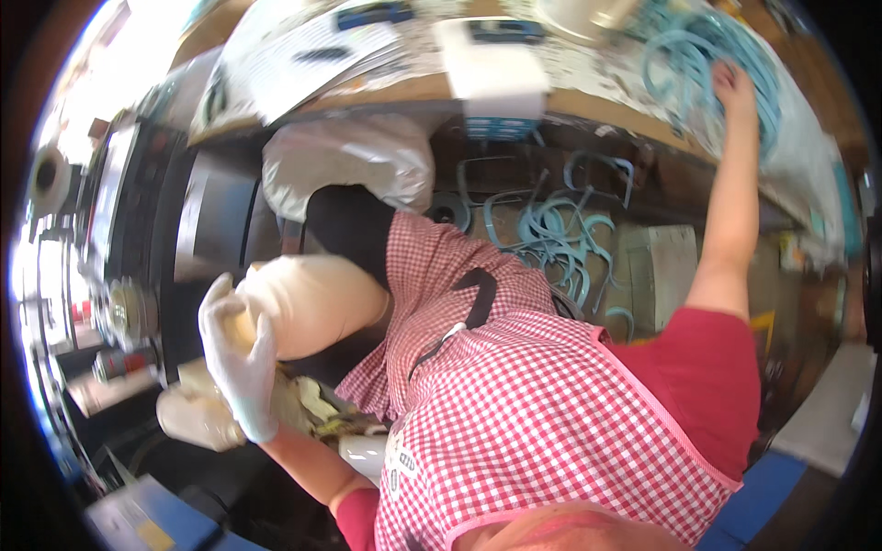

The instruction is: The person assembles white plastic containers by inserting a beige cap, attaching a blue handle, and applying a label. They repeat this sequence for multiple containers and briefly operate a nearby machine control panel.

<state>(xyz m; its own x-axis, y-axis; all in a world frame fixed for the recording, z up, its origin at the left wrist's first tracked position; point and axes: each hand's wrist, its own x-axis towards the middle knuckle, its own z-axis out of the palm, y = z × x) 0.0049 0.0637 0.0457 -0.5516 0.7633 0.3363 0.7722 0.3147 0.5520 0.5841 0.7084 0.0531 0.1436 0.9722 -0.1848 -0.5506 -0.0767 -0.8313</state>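
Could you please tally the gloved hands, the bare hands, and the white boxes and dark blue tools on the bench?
Gloved: 1, the left hand
Bare: 1, the right hand
white box: 1
dark blue tools: 2
Total: 5

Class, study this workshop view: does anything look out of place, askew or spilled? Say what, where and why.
Yes. Pale blue curved metal pieces lie in a loose tangle on the floor under the wooden workbench, not stacked. More of them are heaped on the bench by the bare right hand. The white-gloved left hand rests by crumpled rags.
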